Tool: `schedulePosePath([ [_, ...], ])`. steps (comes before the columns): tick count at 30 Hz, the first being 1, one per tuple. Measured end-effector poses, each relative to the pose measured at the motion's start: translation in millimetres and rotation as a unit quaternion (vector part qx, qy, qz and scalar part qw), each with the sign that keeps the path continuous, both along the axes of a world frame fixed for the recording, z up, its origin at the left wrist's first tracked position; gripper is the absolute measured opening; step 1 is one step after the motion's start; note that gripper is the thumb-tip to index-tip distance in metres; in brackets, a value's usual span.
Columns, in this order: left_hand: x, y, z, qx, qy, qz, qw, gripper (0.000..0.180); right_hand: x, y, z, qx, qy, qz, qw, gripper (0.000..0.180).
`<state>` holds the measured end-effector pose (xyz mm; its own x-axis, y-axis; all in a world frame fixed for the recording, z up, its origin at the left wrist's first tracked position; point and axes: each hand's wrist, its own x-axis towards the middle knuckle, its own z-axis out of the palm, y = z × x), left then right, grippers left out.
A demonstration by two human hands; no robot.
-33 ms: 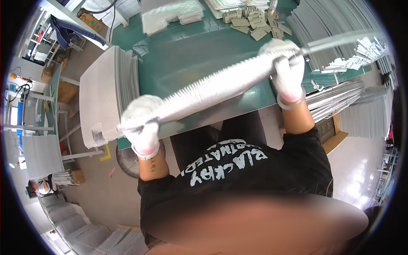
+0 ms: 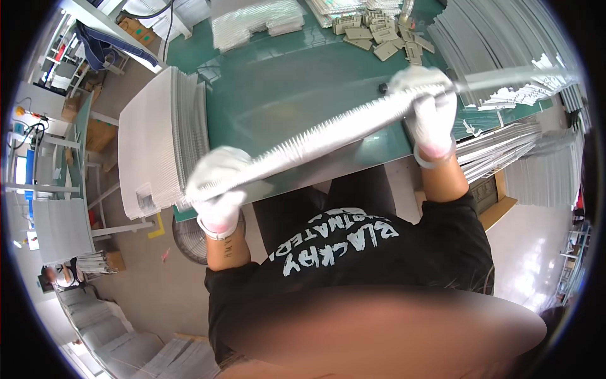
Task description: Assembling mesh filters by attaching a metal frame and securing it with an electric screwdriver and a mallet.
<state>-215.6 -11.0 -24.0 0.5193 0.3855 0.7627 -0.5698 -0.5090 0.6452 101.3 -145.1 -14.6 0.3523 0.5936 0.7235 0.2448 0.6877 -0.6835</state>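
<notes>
Both hands wear white gloves and hold one long, whitish strip with fine ridges point(image 2: 322, 134), which looks like a pleated sheet seen nearly edge-on. My left hand point(image 2: 218, 189) is closed round its near left end, and my right hand point(image 2: 430, 104) grips it toward the far right. The strip slants over the green tabletop point(image 2: 284, 79), and past my right hand a thin, motion-blurred length point(image 2: 505, 77) runs on. Just left of my left hand stands a stack of white ridged sheets point(image 2: 148, 139). The undersides of the fingers are partly hidden.
Beige flat blocks point(image 2: 382, 41) lie in a loose pile at the back, beside clear-wrapped white pieces point(image 2: 252, 24). Tall grey-white sheets point(image 2: 499, 44) are stacked at the far right. A floor fan point(image 2: 189, 237) stands under the table's left corner.
Both hands and the ridged strip have come slightly nearer to me, and the strip looks narrower. The grip of both hands stays the same.
</notes>
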Motion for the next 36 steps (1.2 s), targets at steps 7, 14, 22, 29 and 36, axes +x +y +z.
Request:
schedulePosePath([
  [7,-23,-10,-51,0.146,0.413,-0.160,0.885,0.058,-5,-64,-26,-0.011,-0.115,0.179,0.977,0.053],
  [14,-21,5,-82,0.211,0.560,-0.062,0.799,0.066,-25,-85,-34,-0.028,-0.108,0.110,0.988,0.055],
  [22,-27,6,-90,0.216,0.599,0.031,0.770,0.058,-28,-82,-26,-0.044,-0.065,0.101,0.992,0.043],
  [29,-29,-13,-15,-0.024,0.329,-0.059,0.942,0.036,-15,-35,-1,-0.089,-0.033,0.090,0.991,0.038],
  [36,7,2,12,-0.136,-0.029,0.359,0.923,0.011,-25,37,-6,-0.114,0.097,-0.084,0.985,0.039],
])
